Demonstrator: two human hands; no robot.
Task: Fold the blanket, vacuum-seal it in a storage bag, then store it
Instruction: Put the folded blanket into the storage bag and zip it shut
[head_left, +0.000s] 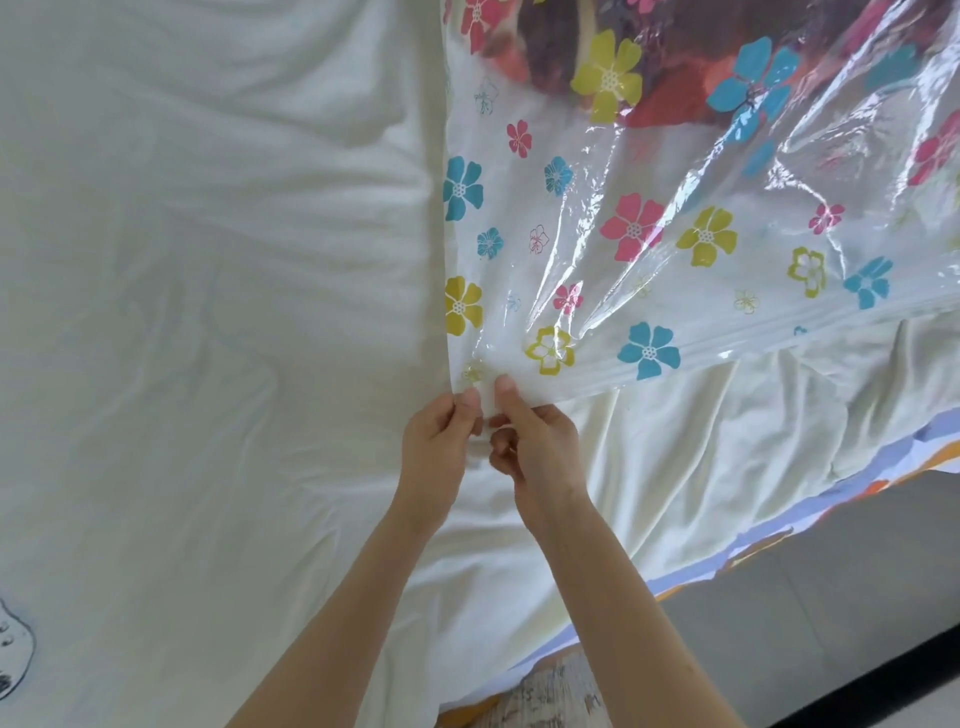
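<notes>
Over white bedsheet, left hand and right hand fingers pinch storage bag corner.

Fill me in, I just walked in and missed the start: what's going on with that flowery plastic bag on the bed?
A person's left hand and right hand both pinch the near corner of a clear plastic storage bag printed with coloured flowers, lying on a white bed sheet. A dark red and brown blanket already sits inside at the far end. The bag looks loose, not yet flattened.
</notes>
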